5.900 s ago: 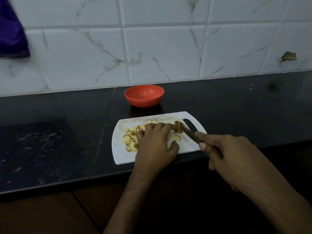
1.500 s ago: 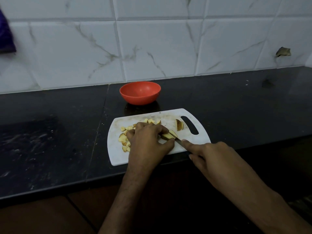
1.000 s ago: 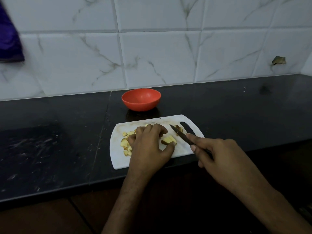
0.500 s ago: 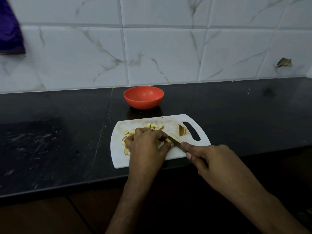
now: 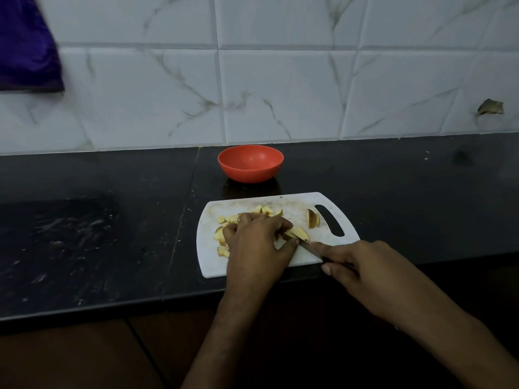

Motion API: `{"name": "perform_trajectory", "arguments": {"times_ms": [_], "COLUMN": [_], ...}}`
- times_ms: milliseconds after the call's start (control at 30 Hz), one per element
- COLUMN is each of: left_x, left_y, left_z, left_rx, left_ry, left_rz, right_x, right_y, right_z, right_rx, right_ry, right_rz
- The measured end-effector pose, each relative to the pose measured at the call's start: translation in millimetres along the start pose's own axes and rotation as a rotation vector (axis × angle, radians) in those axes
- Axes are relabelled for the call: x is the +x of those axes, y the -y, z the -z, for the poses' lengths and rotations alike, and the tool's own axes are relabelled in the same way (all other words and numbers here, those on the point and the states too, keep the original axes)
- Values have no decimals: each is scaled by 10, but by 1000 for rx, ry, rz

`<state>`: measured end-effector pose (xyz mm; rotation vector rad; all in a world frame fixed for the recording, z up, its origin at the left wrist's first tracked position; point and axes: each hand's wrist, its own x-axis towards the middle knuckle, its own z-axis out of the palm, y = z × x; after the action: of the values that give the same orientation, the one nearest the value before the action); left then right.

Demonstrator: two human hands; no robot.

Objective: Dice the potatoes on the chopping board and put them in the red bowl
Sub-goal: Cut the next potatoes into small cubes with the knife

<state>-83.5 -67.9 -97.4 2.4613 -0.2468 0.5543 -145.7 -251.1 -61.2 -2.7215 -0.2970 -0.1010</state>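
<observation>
Head view shows the dicing well advanced but not finished. On the white chopping board (image 5: 213, 265), a heap of small potato cubes (image 5: 224, 220) lies at the left and far side. The left hand (image 5: 257, 248) curls its fingers on a potato wedge (image 5: 299, 233) near the middle of the board and holds it down. The right hand (image 5: 365, 273) grips the handle of a knife (image 5: 310, 248), and the blade touches this wedge at its near side. One more potato piece (image 5: 312, 219), uncut, stands apart at the right, just beside the handle slot of the board. The red bowl (image 5: 250, 163) sits on the dark surface (image 5: 112, 220) just behind the board, and no potato shows inside it. So I judge that two pieces remain to cut, and the whole transfer to the bowl is not yet begun.
</observation>
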Motion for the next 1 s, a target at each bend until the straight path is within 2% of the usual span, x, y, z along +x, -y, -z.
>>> {"name": "perform_trajectory", "arguments": {"times_ms": [133,267,433,533,667,833,1000], "left_x": [0,3,10,7,18,51,85], "left_y": [-32,-26,-52,-50,-73,-96,-106], "left_z": [5,-8,16,0,-41,-85,-109], "left_rx": [10,44,56,46,76,110,98], "left_ry": [-6,30,76,86,64,59,99], "left_rz": [-1,-5,-32,-51,-76,-94,-86], "right_x": [-155,-182,107,325,481,522,529], "right_y": [-33,-87,-225,-262,-284,-379,-383], "right_z": [121,175,46,-81,-237,-283,-287], "right_rx": [82,174,229,312,403,516,502], "right_ry": [-26,-143,-276,-329,-368,-404,-379], "right_rz": [-39,-32,-20,52,142,99,108]}}
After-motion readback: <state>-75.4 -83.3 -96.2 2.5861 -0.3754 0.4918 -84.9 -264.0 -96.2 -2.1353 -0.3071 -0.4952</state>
